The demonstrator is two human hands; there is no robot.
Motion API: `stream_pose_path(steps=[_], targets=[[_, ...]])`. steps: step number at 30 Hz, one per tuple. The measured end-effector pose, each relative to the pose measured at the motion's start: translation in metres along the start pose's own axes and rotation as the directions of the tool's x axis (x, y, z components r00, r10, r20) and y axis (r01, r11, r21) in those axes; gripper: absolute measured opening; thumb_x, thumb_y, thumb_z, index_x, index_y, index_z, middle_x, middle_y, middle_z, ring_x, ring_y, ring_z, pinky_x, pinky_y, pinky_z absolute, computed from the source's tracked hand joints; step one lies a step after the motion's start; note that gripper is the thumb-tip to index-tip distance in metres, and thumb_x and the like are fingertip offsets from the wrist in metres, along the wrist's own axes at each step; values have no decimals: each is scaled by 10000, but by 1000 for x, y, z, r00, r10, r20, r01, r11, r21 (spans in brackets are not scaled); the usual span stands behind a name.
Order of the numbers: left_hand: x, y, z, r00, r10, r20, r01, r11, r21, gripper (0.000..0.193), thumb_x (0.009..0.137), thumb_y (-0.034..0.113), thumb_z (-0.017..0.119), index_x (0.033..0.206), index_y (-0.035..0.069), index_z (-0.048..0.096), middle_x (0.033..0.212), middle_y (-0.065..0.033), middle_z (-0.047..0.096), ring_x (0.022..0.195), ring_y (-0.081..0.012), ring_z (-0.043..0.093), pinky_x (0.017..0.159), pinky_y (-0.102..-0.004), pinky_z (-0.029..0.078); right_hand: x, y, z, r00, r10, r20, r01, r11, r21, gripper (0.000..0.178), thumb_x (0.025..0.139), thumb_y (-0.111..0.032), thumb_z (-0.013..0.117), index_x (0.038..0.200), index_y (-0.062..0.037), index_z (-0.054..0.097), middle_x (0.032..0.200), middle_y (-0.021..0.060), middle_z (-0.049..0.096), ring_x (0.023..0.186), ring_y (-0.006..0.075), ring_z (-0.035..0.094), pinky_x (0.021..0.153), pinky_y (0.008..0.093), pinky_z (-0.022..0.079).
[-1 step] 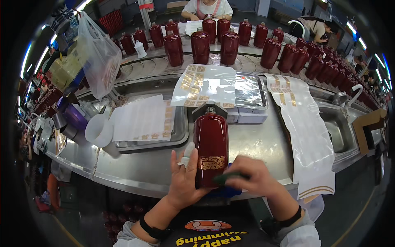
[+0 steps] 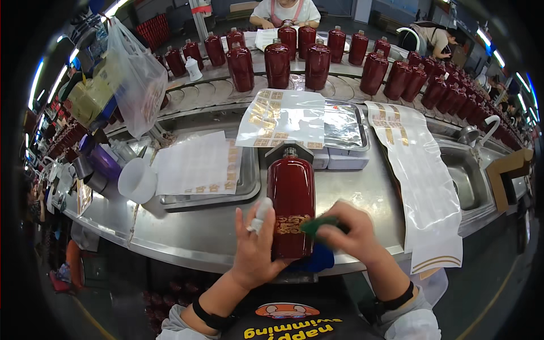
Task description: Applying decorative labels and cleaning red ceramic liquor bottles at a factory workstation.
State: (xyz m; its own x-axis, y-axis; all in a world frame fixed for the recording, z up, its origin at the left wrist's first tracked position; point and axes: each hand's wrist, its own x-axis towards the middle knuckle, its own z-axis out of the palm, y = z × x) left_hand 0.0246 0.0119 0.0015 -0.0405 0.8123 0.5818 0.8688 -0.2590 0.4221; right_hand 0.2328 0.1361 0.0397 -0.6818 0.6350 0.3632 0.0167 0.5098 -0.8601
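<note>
A dark red glass bottle [image 2: 290, 187] lies in front of me, its neck pointing away and a gold patterned band [image 2: 290, 224] across its lower part. My left hand [image 2: 253, 241] grips the bottle's left side and lower end, thumb at the base. A white wrap [image 2: 263, 211] covers one of its fingers. My right hand [image 2: 351, 229] is closed on a flat dark green scraper-like piece [image 2: 320, 226], whose edge meets the right side of the gold band. Some blue material [image 2: 320, 259] shows beside the bottle's base, partly hidden.
A metal holder [image 2: 306, 154] stands at the bottle's neck. Gold-printed transfer sheets [image 2: 280, 119] lie beyond it, more sheets [image 2: 195, 164] on a tray to the left, and a long sheet [image 2: 419, 175] at right. Several red bottles [image 2: 277, 65] stand on the conveyor; a sink [image 2: 462, 175] is far right.
My right hand has moved up and slightly right, bringing the green piece from near the bottle's base to the gold band. My left hand stays on the bottle.
</note>
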Motion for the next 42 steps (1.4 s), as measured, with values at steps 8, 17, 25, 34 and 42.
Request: stream_pose_path(steps=[8,17,25,34,42], targets=[[12,21,-4,942,259,213,-321,881,347,652,827,253,709,1434,208,476,1239,-60,667,1426,-311,355,1182,-615,21,0,16,2,957,43,-288,-37,999,29,163,825,-88,753,964,-34,687,809,65,583,716,184,556,649,307,442],[-6,3,-9,999,49,-19,-48,999,25,918,760,325,803,1460,-31,328,1357,-201,530,1364,-383,383,1176,-627,77,13,-7,-4,938,-244,244,240,970,45,309,765,-86,806,1061,-91,719,797,56,602,749,239,589,673,348,461],[-8,-9,-8,998,56,-17,-56,998,19,947,766,383,809,1466,-39,331,1361,-197,527,1383,-359,376,1173,-619,89,25,-21,4,926,-316,205,342,934,-107,276,748,-77,801,1008,-59,709,858,82,615,739,252,587,644,365,470],[-5,-8,-13,1000,-10,18,10,1000,24,985,752,377,821,1479,-44,307,1380,-205,522,1384,-367,368,1173,-621,76,26,-20,2,882,-376,285,408,911,-60,313,687,-80,799,979,-109,688,856,46,581,796,234,576,716,384,416],[1,-8,-19,1000,-10,26,10,1000,15,1063,738,419,823,1483,-89,261,1411,-225,480,1392,-393,342,1165,-626,71,25,-22,6,803,-469,367,487,872,50,324,692,-21,782,996,-74,684,833,64,567,786,257,572,719,389,435]])
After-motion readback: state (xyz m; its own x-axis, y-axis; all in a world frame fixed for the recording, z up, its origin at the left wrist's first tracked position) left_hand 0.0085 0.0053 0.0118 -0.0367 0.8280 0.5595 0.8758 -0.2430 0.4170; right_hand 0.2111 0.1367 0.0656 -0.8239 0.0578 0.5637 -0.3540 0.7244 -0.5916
